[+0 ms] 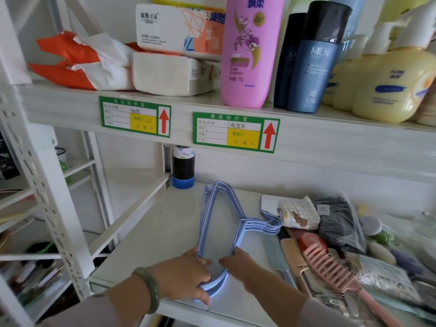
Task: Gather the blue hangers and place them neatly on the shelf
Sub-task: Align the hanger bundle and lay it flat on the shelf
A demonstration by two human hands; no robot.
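Observation:
A stack of several light blue hangers [205,218] lies flat on the white lower shelf [151,232], hooks pointing right towards a folded cloth. My left hand [186,277], with a green bangle on its wrist, presses on the near end of the stack, thumb under the curved edge. My right hand [238,263] grips the stack's right side close to the same end. Both hands touch the hangers; the near ends are partly covered by my fingers.
Right of the hangers lie combs [278,258], a pink brush [330,267], a folded cloth [299,213] and bagged items. A tape roll stack [183,168] stands at the back. The upper shelf holds tissues, a pink bottle [250,50] and other bottles.

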